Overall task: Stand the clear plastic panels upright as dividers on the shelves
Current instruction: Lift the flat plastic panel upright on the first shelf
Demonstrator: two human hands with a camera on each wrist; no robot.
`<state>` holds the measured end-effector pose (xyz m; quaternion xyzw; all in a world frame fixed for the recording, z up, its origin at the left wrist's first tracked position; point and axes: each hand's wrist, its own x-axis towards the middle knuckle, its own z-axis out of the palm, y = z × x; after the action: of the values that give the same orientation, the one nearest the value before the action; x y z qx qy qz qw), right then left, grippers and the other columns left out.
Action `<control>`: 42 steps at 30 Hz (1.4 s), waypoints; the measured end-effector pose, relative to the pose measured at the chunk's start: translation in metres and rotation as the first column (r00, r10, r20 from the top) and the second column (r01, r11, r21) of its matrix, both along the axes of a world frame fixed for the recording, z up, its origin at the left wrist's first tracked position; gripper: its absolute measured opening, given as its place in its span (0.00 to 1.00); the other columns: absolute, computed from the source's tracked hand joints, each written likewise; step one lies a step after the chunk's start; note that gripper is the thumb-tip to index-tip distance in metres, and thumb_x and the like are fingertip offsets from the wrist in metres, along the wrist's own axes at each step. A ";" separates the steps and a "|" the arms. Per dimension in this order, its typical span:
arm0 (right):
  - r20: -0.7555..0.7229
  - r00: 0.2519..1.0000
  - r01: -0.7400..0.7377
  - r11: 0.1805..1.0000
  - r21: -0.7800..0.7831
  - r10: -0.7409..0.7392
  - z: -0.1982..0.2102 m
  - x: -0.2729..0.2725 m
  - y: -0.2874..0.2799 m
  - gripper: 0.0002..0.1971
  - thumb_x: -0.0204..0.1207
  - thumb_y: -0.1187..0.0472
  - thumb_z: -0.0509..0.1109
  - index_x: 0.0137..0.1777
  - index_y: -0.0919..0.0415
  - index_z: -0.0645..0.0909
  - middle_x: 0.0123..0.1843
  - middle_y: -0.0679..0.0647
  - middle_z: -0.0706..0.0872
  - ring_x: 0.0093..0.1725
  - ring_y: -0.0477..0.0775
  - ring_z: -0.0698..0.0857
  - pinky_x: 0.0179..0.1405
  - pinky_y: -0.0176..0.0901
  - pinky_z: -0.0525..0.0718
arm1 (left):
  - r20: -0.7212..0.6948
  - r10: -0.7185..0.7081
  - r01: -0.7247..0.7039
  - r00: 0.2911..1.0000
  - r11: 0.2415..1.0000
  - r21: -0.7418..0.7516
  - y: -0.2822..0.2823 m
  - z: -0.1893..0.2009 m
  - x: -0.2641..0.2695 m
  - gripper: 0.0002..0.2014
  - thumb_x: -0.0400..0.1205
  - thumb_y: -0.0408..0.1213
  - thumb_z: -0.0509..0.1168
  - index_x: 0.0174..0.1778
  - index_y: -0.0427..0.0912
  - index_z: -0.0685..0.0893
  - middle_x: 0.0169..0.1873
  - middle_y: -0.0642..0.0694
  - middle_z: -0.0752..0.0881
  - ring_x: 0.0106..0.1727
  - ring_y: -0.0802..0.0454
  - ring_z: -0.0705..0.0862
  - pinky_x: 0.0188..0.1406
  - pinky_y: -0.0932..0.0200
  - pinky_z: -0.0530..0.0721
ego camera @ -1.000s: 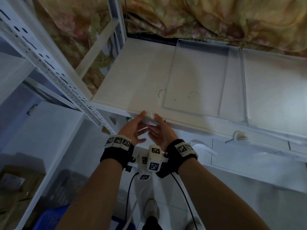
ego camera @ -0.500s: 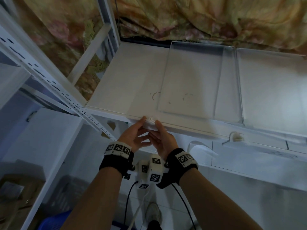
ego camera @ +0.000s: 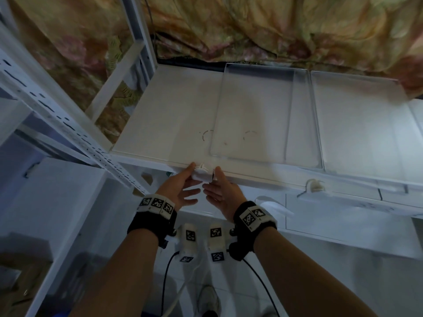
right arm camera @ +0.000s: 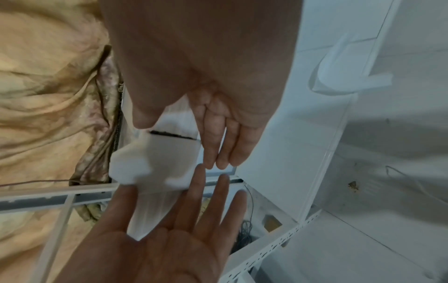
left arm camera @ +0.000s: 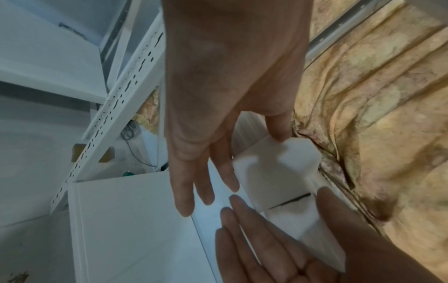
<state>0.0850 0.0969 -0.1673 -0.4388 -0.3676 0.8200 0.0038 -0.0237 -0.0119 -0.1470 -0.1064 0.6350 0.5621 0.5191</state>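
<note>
Nearest the camera: two bare forearms, each with a black wrist strap carrying white blocks printed with black-and-white square markers; black cables trail downward.

Left hand (ego camera: 180, 188) and right hand (ego camera: 219, 191) meet at the shelf's front lip, palms turned toward each other, fingers straight and loose. Thumb tips bear on a small white plastic clip (ego camera: 202, 172), blocky, matte, with a dark slot across it; it sits on the front edge of the shelf (ego camera: 164, 115). Neither hand curls around it; both are released, only thumbs touching.

Shelf board: smooth, off-white, faint curved scuff marks near the front. White perforated steel upright (ego camera: 75, 131) slants past on the left.

Clear plastic panels lie flat on the board, none upright: one rectangular panel (ego camera: 254, 110) with rounded corners just behind the clip, a second panel (ego camera: 357, 124) to its right, edges overlapping.

A second white clip (ego camera: 314, 185) sits further right on the front lip.

Farthest: crumpled tan floral fabric (ego camera: 274, 26), glossy and deeply folded.
</note>
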 end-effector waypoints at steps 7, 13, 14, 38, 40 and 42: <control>-0.025 0.999 0.034 0.999 -0.026 -0.035 0.010 -0.004 -0.007 0.28 0.80 0.44 0.68 0.70 0.66 0.78 0.56 0.59 0.88 0.57 0.53 0.86 0.58 0.45 0.83 | 0.030 0.030 -0.033 0.999 0.994 0.104 0.001 -0.005 -0.005 0.20 0.82 0.52 0.65 0.58 0.38 0.85 0.52 0.39 0.89 0.55 0.45 0.86 0.59 0.49 0.82; -0.056 0.998 0.037 0.999 0.024 -0.035 0.003 -0.003 -0.010 0.27 0.80 0.43 0.68 0.69 0.65 0.80 0.65 0.61 0.87 0.66 0.54 0.84 0.73 0.50 0.78 | 0.028 0.014 -0.018 1.000 0.988 0.155 0.001 -0.008 -0.006 0.18 0.83 0.50 0.63 0.54 0.39 0.86 0.49 0.39 0.89 0.55 0.45 0.86 0.66 0.46 0.80; -0.055 0.998 0.040 0.999 0.029 -0.038 0.002 -0.003 -0.011 0.27 0.79 0.43 0.68 0.68 0.64 0.81 0.64 0.60 0.88 0.65 0.53 0.85 0.73 0.50 0.78 | 0.031 0.016 -0.020 0.999 0.987 0.161 0.000 -0.009 -0.006 0.17 0.83 0.50 0.63 0.54 0.39 0.86 0.50 0.38 0.89 0.55 0.44 0.86 0.66 0.45 0.80; -0.022 0.995 0.098 0.995 -0.009 -0.098 -0.002 0.011 0.007 0.23 0.74 0.45 0.75 0.62 0.61 0.86 0.56 0.59 0.92 0.62 0.52 0.87 0.66 0.46 0.82 | 0.093 0.015 -0.033 0.996 0.979 0.202 0.013 -0.013 0.016 0.17 0.76 0.52 0.71 0.52 0.44 0.89 0.47 0.44 0.93 0.57 0.52 0.87 0.63 0.42 0.83; -0.021 0.995 0.096 0.995 -0.007 -0.096 -0.003 0.013 0.008 0.24 0.73 0.45 0.75 0.62 0.62 0.85 0.56 0.59 0.92 0.62 0.53 0.88 0.66 0.46 0.82 | 0.095 0.024 -0.042 0.995 0.979 0.200 0.014 -0.013 0.019 0.17 0.77 0.52 0.71 0.53 0.43 0.89 0.47 0.43 0.92 0.58 0.51 0.87 0.63 0.42 0.83; -0.019 0.996 0.091 0.996 -0.006 -0.091 -0.003 0.015 0.010 0.24 0.73 0.45 0.76 0.62 0.62 0.85 0.56 0.59 0.92 0.62 0.53 0.88 0.65 0.45 0.83 | 0.099 0.034 -0.053 0.994 0.978 0.201 0.015 -0.011 0.021 0.17 0.77 0.51 0.71 0.54 0.42 0.89 0.49 0.42 0.92 0.59 0.49 0.86 0.63 0.41 0.83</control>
<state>0.1005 0.1064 -0.1698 -0.4471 -0.3452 0.8240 0.0438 -0.0024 0.0031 -0.1577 -0.0935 0.5462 0.6296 0.5445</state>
